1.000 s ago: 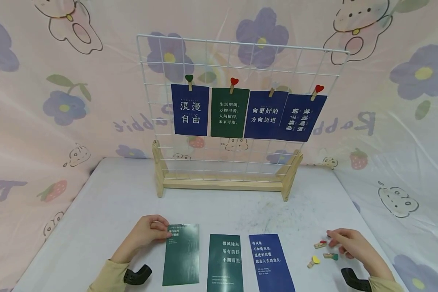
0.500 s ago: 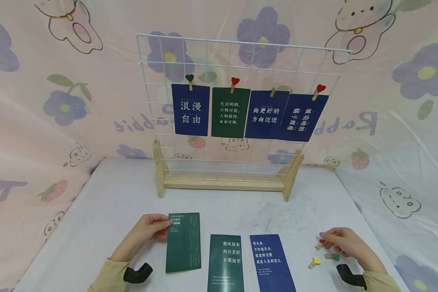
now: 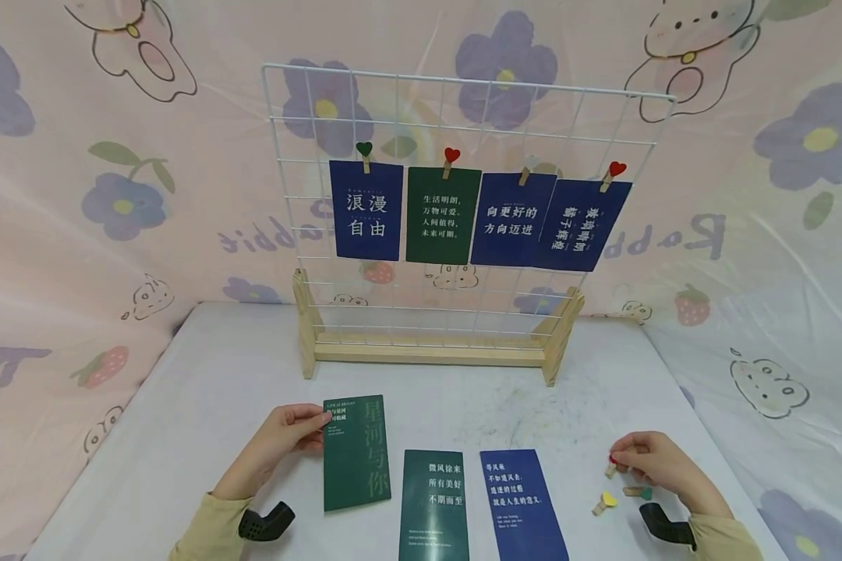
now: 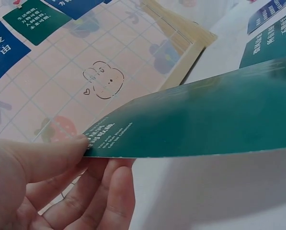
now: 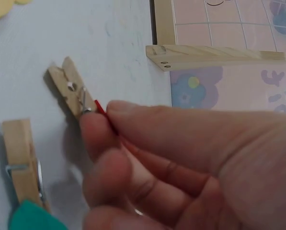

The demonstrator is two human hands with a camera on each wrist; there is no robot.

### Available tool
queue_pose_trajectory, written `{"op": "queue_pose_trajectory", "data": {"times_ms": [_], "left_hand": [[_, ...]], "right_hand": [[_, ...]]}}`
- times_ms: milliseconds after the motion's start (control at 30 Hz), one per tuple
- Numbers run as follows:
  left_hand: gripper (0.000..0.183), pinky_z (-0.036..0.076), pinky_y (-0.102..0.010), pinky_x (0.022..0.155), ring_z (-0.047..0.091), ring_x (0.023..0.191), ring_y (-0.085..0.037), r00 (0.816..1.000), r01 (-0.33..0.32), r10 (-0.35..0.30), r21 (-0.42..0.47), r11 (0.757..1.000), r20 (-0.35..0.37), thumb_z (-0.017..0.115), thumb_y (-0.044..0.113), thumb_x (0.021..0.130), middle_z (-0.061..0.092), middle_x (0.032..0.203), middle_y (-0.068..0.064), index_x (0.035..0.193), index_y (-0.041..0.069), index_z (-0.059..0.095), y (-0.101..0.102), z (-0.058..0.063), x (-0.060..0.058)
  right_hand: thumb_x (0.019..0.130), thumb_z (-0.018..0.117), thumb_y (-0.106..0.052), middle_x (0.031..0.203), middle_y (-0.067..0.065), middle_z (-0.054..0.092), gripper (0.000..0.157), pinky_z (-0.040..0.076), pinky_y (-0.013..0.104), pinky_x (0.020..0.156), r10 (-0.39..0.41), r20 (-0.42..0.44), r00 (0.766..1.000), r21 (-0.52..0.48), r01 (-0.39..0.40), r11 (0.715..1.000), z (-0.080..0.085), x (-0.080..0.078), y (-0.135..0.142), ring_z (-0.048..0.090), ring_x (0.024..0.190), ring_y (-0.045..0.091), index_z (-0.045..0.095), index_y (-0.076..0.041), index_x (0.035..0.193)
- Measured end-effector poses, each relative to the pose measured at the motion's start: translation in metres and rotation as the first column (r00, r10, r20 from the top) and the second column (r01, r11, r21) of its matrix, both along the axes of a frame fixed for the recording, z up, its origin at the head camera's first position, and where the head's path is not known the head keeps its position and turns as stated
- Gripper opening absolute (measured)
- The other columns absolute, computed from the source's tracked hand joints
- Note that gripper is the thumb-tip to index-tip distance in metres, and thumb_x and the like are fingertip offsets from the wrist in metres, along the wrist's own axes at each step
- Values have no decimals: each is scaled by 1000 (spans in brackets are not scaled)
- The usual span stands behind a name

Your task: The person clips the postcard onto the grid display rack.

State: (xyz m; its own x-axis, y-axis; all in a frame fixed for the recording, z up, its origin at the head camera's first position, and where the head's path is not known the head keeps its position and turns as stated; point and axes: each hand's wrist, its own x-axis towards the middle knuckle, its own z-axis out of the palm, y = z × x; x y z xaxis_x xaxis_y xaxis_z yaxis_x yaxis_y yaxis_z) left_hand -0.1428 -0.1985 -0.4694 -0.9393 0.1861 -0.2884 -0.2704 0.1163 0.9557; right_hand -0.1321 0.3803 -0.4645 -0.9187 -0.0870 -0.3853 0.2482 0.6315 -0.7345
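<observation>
My left hand (image 3: 288,438) pinches the upper left edge of a green card (image 3: 356,460) with white print, thumb on the face and fingers behind. In the left wrist view that card (image 4: 200,120) bows slightly, raised off the white table. At the right, my right hand (image 3: 649,461) pinches a small wooden clothespin (image 3: 610,470) with a red heart between thumb and forefinger. Its open wooden end (image 5: 68,84) points away from the fingers in the right wrist view. Close by lie a clothespin with a green heart (image 3: 637,492) and one with a yellow heart (image 3: 605,503).
A white wire grid rack (image 3: 421,327) on a wooden base (image 3: 428,355) stands at the back, with several cards (image 3: 443,218) clipped to it by heart clothespins. Another green card (image 3: 433,506) and a blue card (image 3: 522,506) lie on the table (image 3: 203,374) between my hands.
The left hand has lifted the green card and moved it up slightly towards the rack. The right hand has taken hold of the red-heart clothespin and shifted left a little.
</observation>
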Motion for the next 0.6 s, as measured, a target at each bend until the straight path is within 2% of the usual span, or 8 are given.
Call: {"op": "queue_pose_trajectory", "data": {"times_ms": [233, 367, 600], "left_hand": [[32, 57, -30, 68, 63, 73, -16, 1000, 2, -2, -14, 1000, -13, 63, 21, 94, 69, 86, -7, 110, -7, 62, -1, 3, 0], [35, 57, -30, 68, 63, 74, -16, 1000, 4, -4, -18, 1000, -23, 64, 22, 94, 69, 87, -7, 111, -8, 62, 0, 6, 0], [36, 57, -29, 69, 63, 75, -16, 1000, 8, -8, -13, 1000, -20, 65, 23, 93, 69, 88, -8, 110, -9, 61, 1, 9, 1]], "right_hand": [[92, 62, -8, 77, 5, 65, 21, 44, 24, 52, -40, 7, 999, 51, 40, 998, 10, -2, -5, 55, 65, 17, 67, 10, 101], [92, 64, -12, 79, 6, 67, 24, 45, 26, 54, -16, -25, 1000, 52, 17, 998, 13, -5, -5, 55, 66, 17, 66, 9, 103], [94, 62, -15, 89, 11, 67, 26, 53, 32, 60, 42, -78, 996, -18, -44, 999, 17, -10, -6, 62, 76, 21, 61, 8, 105]]}}
